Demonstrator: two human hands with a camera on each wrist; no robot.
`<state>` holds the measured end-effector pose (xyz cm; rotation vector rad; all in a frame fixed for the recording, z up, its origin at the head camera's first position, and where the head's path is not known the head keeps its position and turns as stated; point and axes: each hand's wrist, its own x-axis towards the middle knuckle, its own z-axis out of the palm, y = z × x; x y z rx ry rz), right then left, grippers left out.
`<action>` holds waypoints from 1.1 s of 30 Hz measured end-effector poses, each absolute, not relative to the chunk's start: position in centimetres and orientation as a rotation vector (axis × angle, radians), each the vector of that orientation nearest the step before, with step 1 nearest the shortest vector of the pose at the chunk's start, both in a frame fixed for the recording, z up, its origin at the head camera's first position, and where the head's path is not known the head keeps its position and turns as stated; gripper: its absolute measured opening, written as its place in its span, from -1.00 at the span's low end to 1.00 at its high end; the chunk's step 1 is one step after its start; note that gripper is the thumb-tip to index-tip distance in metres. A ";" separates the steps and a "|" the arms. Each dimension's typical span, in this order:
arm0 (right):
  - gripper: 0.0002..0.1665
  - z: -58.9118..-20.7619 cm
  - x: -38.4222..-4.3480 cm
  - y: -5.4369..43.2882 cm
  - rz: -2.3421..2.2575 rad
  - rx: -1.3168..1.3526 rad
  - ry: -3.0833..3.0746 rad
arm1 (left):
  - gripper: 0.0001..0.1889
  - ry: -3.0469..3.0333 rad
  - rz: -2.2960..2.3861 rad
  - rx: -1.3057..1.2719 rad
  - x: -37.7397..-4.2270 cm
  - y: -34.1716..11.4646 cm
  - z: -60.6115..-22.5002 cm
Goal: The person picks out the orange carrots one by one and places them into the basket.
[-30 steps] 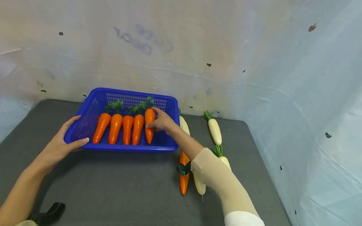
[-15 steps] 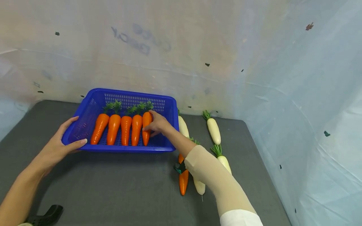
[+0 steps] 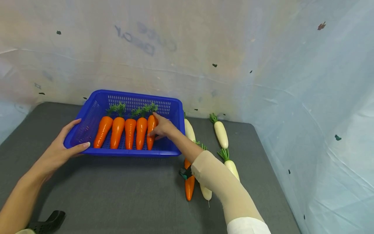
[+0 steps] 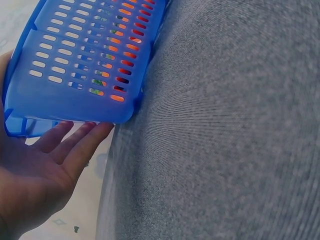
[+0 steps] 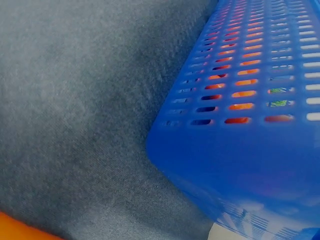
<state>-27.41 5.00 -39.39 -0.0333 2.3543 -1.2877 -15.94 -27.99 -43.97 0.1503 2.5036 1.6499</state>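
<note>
A blue plastic basket [image 3: 163,153] with slotted walls holds a row of several orange carrots [image 3: 118,133] with green tops. My left hand [image 3: 59,148] grips its left end, thumb over the front rim, fingers against the outside and underside of the end wall, as the left wrist view shows. Inside the basket, my right hand [image 3: 163,126] pinches the rightmost carrot [image 3: 151,125] between thumb and fingers. That carrot lies beside the others, its leafy top toward the back wall. The right wrist view shows only the basket's outer wall [image 5: 220,155], not the hand.
Right of the basket, another carrot [image 3: 189,190] lies on the dark grey table [image 3: 125,195], partly under my right forearm. Several white radishes [image 3: 221,135] with green tops lie near it, some partly hidden by the arm. A pale sheet [image 3: 187,48] hangs behind the table.
My right hand has moved the rightmost carrot slightly left and settled it beside its neighbour over the first half second. The left hand keeps its hold on the basket.
</note>
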 end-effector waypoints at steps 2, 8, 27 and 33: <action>0.22 -39.2 -27.4 5.2 -1.315 -0.029 2.339 | -0.10 2.500 1.661 0.154 -15.9 -28.0 -43.9; 0.16 -38.3 -27.4 6.5 -1.373 -0.095 2.327 | -0.11 2.486 1.681 0.157 -15.9 -28.0 -43.9; -0.32 -34.7 -23.4 12.1 -1.690 -0.363 2.182 | -0.10 2.491 1.663 0.126 -16.2 -28.0 -43.9; -0.38 -34.7 -21.5 14.4 -1.770 -0.359 2.225 | -0.10 2.488 1.659 0.130 -16.2 -27.9 -43.9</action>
